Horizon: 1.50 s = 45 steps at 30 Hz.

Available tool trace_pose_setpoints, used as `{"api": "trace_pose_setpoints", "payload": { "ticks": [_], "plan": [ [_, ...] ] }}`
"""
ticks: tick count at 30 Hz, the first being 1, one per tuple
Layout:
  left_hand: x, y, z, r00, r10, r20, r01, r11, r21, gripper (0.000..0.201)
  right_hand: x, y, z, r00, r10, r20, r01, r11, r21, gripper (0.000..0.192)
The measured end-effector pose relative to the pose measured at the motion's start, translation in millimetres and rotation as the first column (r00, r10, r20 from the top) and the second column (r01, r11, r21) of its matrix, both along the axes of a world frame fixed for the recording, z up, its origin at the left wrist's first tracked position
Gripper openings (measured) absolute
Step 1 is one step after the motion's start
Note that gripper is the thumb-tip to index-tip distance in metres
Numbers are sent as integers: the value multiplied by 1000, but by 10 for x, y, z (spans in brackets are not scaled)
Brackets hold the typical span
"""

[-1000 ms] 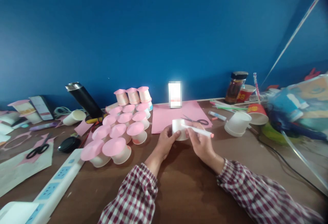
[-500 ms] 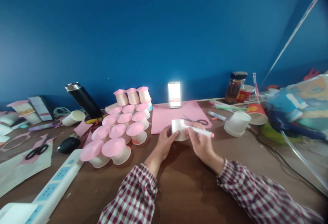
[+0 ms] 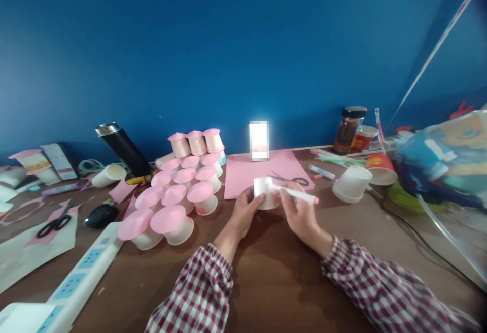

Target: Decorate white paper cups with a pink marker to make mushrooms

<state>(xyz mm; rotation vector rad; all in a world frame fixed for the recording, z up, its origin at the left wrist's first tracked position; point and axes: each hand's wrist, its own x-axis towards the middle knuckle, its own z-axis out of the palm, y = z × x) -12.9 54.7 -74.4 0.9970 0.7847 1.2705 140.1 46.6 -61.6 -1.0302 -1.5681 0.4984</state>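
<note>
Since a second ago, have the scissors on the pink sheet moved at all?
No. The scissors lie beyond the right hand in the same place on the pink sheet, with no visible shift either way.

White cup [image 3: 262, 198], centre: paper, matt, smooth wall. Marker [image 3: 300, 195]: smooth plastic barrel, slight gloss. Both sleeves [image 3: 200, 287]: woven checked cloth, matt, wrinkled. Pink caps [image 3: 169, 218], left: matt paper, smooth, over pale paper cups [image 3: 181, 233]. Pink sheet [image 3: 241, 173], far centre: flat matt paper. Scissors [image 3: 292, 179] on it: metal blades; handles look plastic. Tabletop [image 3: 270, 282]: wood-look, brown, smooth, faint sheen. Power strip [image 3: 78, 271], near left: smooth white plastic. Flask [image 3: 124, 146], far left: matt black body, bare shiny metal at mouth. Jar [image 3: 347, 135], far right: clear, glossy; glass or plastic, cannot tell. Wall [image 3: 228, 43]: smooth, blue, soft sheen.
</note>
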Motion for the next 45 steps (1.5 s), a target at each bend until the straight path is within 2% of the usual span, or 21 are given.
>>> {"api": "trace_pose_setpoints", "payload": {
  "ticks": [16, 26, 32, 36, 45],
  "plan": [
    [14, -27, 66, 999, 5, 48, -3, 999, -50, 44, -3, -7, 33, 1000, 7, 17, -7, 999, 32, 12],
    [15, -43, 96, 997, 15, 71, -11, 998, -63, 41, -16, -39, 102, 999, 45, 21, -45, 999, -2, 16],
    [15, -52, 123, 997, -1, 75, 5, 998, -55, 41, -14, -34, 70, 997, 70, 13, -69, 997, -13, 15],
    [24, -44, 115, 997, 7, 70, -2, 998, -62, 43, -21, -45, 70, 998, 51, -24, -51, 999, 4, 12],
    [10, -13, 29, 999, 44, -23, -45, 998, -34, 42, -26, -46, 58, 998, 65, 7, -65, 998, -8, 14]
  ]
}}
